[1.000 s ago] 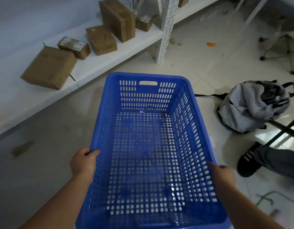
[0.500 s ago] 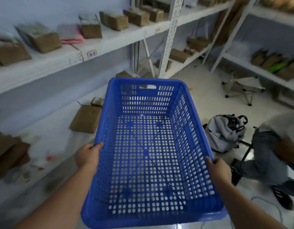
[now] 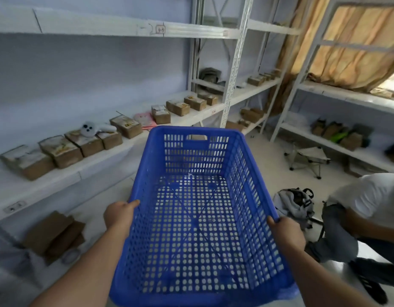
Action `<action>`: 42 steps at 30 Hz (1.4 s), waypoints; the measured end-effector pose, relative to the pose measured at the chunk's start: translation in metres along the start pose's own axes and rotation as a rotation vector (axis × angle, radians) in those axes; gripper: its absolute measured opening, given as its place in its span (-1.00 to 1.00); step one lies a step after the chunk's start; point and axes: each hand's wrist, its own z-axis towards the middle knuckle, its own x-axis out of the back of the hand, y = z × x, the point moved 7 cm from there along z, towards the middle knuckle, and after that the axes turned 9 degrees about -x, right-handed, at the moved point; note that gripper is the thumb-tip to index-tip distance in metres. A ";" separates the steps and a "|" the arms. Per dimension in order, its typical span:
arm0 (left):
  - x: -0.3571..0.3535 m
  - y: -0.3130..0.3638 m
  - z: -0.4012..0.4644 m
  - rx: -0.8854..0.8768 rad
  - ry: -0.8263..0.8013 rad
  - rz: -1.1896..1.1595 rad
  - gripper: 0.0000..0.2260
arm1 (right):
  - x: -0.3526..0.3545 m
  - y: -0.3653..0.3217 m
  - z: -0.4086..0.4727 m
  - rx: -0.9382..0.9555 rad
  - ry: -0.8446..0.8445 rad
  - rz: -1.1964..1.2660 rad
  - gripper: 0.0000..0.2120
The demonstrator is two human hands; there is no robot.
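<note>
Your left hand (image 3: 118,214) and right hand (image 3: 285,231) grip the blue crate (image 3: 196,151) by its rims, now raised toward the left-shelf boxes (image 3: 61,150); loading probably next.

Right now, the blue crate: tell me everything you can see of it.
The blue crate looks like moulded plastic. It is rectangular and open-topped, with a floor perforated by round holes, slotted walls, a solid rim and a handle cutout in the far end wall. Nothing lies in it. It is held up in the air, its long axis pointing away from the camera. The left hand grips its left rim and the right hand grips its right rim.
</note>
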 end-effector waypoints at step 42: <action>0.640 -0.286 -0.272 0.306 0.559 -0.037 -0.55 | -0.117 -0.034 -0.554 0.519 -0.505 0.044 -0.62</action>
